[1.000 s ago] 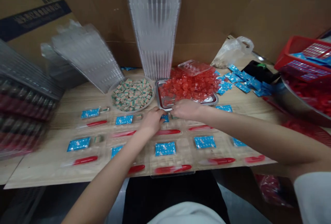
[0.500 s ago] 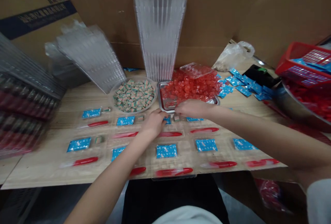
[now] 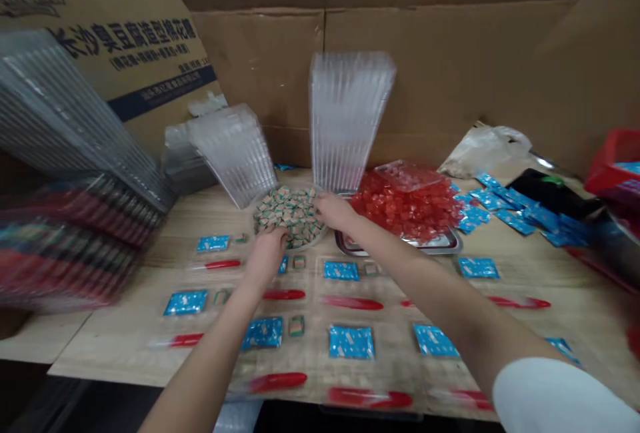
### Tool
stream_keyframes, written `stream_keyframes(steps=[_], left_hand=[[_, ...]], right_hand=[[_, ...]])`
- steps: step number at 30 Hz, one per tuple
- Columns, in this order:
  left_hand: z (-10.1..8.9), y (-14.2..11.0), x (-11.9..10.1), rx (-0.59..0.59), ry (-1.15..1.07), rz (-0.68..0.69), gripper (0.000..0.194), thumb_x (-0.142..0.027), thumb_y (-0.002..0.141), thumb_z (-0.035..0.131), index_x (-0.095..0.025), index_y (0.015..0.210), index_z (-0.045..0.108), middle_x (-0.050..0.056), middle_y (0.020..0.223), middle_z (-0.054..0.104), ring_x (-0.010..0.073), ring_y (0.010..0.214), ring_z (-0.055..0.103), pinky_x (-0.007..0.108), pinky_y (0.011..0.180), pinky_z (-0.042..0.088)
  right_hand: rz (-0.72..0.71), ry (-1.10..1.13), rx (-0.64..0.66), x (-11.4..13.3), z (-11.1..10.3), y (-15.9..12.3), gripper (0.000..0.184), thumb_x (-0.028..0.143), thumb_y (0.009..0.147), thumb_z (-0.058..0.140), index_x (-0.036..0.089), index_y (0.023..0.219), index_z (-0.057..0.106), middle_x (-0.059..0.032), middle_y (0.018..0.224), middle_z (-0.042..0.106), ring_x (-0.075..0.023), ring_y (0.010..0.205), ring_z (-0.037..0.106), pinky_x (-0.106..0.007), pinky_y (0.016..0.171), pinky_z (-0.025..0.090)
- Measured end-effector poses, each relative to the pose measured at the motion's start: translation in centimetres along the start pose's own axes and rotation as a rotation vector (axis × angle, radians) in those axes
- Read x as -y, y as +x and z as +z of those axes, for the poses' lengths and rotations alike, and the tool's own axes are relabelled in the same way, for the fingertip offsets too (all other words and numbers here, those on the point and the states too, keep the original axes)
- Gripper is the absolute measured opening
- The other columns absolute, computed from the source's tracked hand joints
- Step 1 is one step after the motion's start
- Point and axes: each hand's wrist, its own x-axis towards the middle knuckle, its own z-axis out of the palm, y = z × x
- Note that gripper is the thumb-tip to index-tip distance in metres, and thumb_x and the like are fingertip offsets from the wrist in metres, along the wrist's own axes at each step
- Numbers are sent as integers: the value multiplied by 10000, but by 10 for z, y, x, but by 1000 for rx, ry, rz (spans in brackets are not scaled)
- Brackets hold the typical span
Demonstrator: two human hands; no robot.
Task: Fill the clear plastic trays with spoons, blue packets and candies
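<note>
My left hand (image 3: 266,253) rests at the near rim of a round clear dish (image 3: 320,236) heaped with green-and-tan wrapped candies (image 3: 287,213); its fingers curl down and I cannot see what they hold. My right hand (image 3: 333,210) reaches into the dish's right side, fingers bent onto the candies. Right of it a metal tray (image 3: 440,244) carries a mound of red wrapped candies (image 3: 407,203). Clear blister trays (image 3: 350,300) lie in rows on the wooden table, each with a blue packet (image 3: 351,342) and a red stick (image 3: 283,294).
Tall stacks of clear trays (image 3: 347,113) stand behind the dish, and another stack (image 3: 233,150) leans left. Filled packs (image 3: 65,246) pile at the left. Loose blue packets (image 3: 505,210), a plastic bag (image 3: 487,150) and a red basket (image 3: 617,166) sit right. Cardboard walls (image 3: 430,66) close the back.
Both hands moved from the front of the red-candy tray leftward to the dish of green-and-tan candies. The camera tilted up and closer, so the table appears lower.
</note>
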Motion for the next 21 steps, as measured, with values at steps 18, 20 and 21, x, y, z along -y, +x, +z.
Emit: stream_keyframes(steps=[18, 20, 21], left_hand=[[17, 50, -8, -51, -1248, -388, 332, -212, 719, 629, -167, 1043, 566, 22, 837, 668, 140, 762, 644, 325, 807, 499], [19, 52, -14, -47, -1334, -427, 251, -194, 690, 659, -158, 930, 595, 4, 767, 661, 126, 713, 636, 317, 802, 497], [19, 52, -15, -51, -1331, -431, 229, -195, 681, 672, -157, 895, 604, 1, 756, 661, 124, 703, 633, 313, 794, 497]], right_hand=[[116, 917, -30, 7, 2, 36, 110, 207, 816, 559, 138, 871, 625, 45, 602, 577, -55, 489, 496, -166, 471, 390], [160, 1134, -33, 11, 4, 29, 56, 188, 798, 578, 144, 811, 611, 61, 545, 537, -50, 449, 459, -163, 438, 363], [192, 1202, -27, 13, 4, 26, 46, 189, 795, 583, 149, 799, 606, 64, 537, 531, -50, 441, 450, -163, 427, 355]])
